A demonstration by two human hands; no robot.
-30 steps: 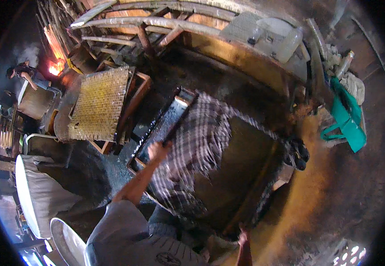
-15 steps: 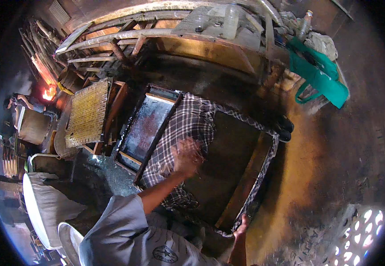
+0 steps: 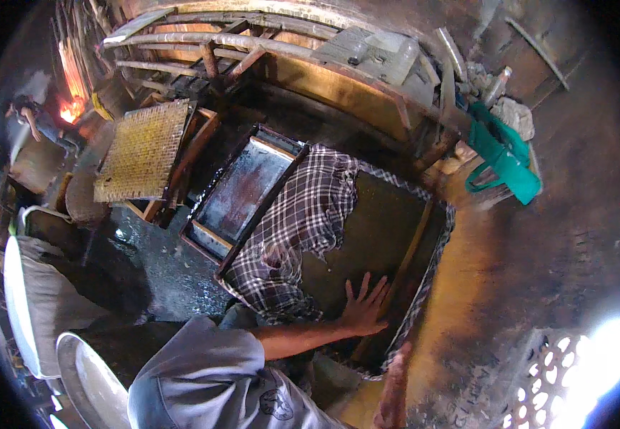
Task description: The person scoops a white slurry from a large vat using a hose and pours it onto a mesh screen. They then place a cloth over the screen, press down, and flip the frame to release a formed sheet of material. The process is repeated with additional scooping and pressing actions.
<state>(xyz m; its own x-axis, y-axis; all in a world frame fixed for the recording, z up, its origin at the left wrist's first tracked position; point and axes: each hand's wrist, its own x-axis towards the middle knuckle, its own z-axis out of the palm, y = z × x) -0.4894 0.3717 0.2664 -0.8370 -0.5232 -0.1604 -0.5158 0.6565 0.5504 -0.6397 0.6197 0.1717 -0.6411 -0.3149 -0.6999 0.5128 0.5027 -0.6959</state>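
Note:
My left hand (image 3: 365, 307) is open, fingers spread, palm down over the dark brown interior near the right side of a large rectangular tray (image 3: 379, 222). Whether it touches that surface I cannot tell. A brown-and-white plaid cloth (image 3: 303, 204) lies bunched over the tray's left part, and similar cloth runs along the rim. My right hand (image 3: 398, 368) is beside the tray's near right corner; its fingers are mostly hidden. Against the cloth's left side stands a smaller dark-framed box (image 3: 242, 189) with a wet, greyish inside.
A woven yellowish mat (image 3: 142, 150) leans on a wooden frame at left. Wide round basins (image 3: 95, 375) stand at lower left. A pole rack (image 3: 217, 39) spans the back, and a green bag (image 3: 499, 154) hangs at right. A person (image 3: 38, 118) is near a fire (image 3: 72, 109) far left.
My left hand has moved right and nearer, from the plaid cloth to the brown interior, its fingers now spread. My right hand stays by the near right corner. The view has shifted slightly.

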